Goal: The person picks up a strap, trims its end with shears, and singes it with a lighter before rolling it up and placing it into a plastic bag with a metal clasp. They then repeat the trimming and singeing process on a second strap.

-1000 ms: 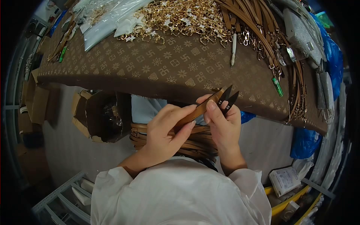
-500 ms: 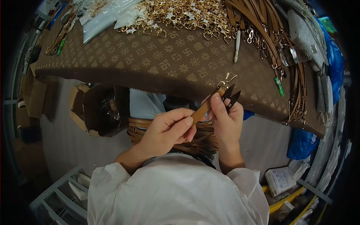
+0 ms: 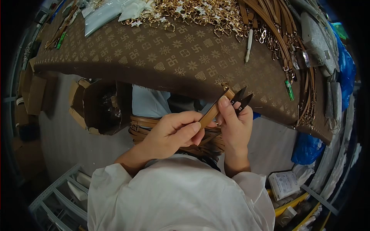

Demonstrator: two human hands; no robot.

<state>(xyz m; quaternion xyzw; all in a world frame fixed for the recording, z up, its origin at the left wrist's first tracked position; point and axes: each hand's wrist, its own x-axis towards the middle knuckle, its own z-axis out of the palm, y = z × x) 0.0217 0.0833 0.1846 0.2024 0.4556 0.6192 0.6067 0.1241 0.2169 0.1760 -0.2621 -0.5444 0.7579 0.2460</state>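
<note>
A tan leather strap (image 3: 210,115) runs slantwise between my two hands over my lap. My left hand (image 3: 174,134) is closed on its lower part, thumb on top. The thumb of my right hand (image 3: 236,129) presses the strap near its far end, where a small gold metal fitting (image 3: 225,85) shows. Black thread snips (image 3: 243,101) are also held in my right hand, their two pointed blades apart and sticking out past the fingers. Several more brown straps (image 3: 144,122) lie across my lap, partly hidden behind my hands.
On the patterned brown tablecloth (image 3: 154,57) lie a heap of gold clasps with white stars (image 3: 192,14), a white pen-like tool (image 3: 249,46) and hanging brown straps (image 3: 283,42). An opened cardboard box (image 3: 79,104) stands at left below the table. Blue plastic (image 3: 308,148) is at right.
The gold hook beyond the strap's end has swung out of its up-right position; only a small gold part shows there now. Both hands keep their grip, and the view has shifted slightly.
</note>
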